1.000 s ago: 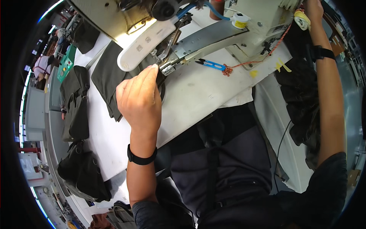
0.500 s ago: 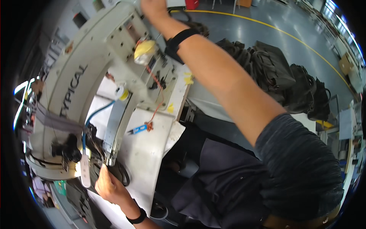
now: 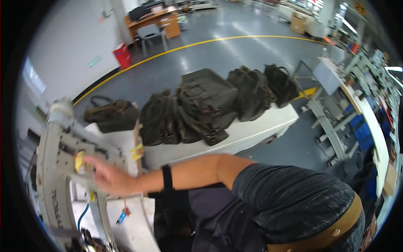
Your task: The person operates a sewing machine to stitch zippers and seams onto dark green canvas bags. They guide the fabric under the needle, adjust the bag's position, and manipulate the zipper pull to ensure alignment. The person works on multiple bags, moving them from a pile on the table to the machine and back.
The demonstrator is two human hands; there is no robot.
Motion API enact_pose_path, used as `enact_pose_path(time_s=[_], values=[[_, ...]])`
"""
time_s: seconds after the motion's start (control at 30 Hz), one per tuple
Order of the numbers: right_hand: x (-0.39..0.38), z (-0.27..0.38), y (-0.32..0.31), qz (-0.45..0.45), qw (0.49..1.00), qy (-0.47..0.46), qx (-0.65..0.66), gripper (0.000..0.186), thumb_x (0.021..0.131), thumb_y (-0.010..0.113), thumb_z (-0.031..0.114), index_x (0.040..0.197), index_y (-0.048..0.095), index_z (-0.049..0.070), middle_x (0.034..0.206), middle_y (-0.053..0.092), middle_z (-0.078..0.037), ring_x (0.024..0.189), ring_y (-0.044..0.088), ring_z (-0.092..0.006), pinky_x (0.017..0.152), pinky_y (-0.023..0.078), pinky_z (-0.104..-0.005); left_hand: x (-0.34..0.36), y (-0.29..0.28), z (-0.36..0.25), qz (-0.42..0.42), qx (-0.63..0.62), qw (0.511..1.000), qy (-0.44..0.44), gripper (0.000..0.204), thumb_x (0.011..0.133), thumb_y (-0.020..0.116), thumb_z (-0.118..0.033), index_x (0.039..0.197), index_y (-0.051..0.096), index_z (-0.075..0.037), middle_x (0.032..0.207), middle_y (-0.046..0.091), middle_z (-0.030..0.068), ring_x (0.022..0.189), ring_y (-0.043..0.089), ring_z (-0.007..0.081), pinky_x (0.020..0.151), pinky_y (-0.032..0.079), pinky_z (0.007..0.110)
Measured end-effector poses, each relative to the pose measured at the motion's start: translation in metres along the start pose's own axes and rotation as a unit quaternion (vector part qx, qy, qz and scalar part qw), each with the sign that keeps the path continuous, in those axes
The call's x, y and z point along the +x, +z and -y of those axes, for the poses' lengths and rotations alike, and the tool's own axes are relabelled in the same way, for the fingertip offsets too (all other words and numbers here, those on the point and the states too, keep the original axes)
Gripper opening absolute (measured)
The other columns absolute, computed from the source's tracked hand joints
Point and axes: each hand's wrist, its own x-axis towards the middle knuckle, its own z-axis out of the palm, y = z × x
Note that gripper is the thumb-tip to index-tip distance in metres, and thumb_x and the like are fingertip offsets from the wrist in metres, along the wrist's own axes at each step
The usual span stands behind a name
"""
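Observation:
My right hand (image 3: 110, 176) is raised over the pale industrial sewing machine (image 3: 52, 185), blurred by motion. Its fingers reach out, and nothing shows in them. Their tips are close to a yellow and white bundle (image 3: 79, 162) on the machine's body; whether they touch it I cannot tell. Below the hand, blue thread snips (image 3: 122, 216) lie on the white machine table (image 3: 136, 229), tied to an orange cord. A blue tube (image 3: 82, 217) runs down by the machine's arm. The needle area is cut off at the lower edge, and my left hand is out of view.
Several dark bags (image 3: 205, 96) are heaped on a white bench (image 3: 268, 126) beyond my arm. One more dark bag (image 3: 113, 115) sits behind the machine. A grey chair (image 3: 151, 35) and a red box (image 3: 122, 55) stand farther back. Machine frames (image 3: 336, 126) line the right side.
The view has swung up and right, towards the bags and floor. My right hand has come from the machine's far end to beside the yellow and white bundle. My left hand has left the view.

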Motion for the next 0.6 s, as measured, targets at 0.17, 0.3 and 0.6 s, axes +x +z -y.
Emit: enact_pose_path(time_s=[0.17,0.3,0.6], values=[[-0.068,0.007,0.078,0.081,0.995,-0.038,-0.037,0.053,0.100,0.057,0.001,0.151,0.047,0.007,0.078,0.053,0.003,0.063,0.051,-0.0074,0.061,0.043,-0.0301,-0.002,-0.017,0.021,-0.002,0.054,0.998,0.015,0.033,0.097,0.062,-0.006,0.129,0.071,-0.004,0.114,0.075,0.0179,0.105,0.069,0.0360,0.098,0.051,0.048],[-0.107,-0.038,0.142,0.096,0.991,-0.066,0.060,0.020,0.104,0.059,0.011,0.124,0.062,0.008,0.095,0.066,-0.005,0.082,0.064,-0.0185,0.072,0.053,-0.0377,-0.019,-0.039,0.042,0.012,0.092,0.996,0.020,0.039,0.095,0.063,-0.005,0.133,0.070,-0.007,0.116,0.075,0.0169,0.107,0.069,0.0367,0.101,0.051,0.049],[-0.082,-0.022,0.166,0.261,0.928,0.246,0.105,0.044,0.103,0.055,0.013,0.142,0.056,-0.008,0.081,0.073,-0.009,0.057,0.062,-0.0099,0.056,0.051,-0.0256,-0.027,-0.041,0.053,0.017,-0.007,0.999,0.039,0.024,0.090,0.067,-0.003,0.112,0.076,-0.003,0.102,0.078,0.0125,0.093,0.073,0.0343,0.091,0.057,0.042]])
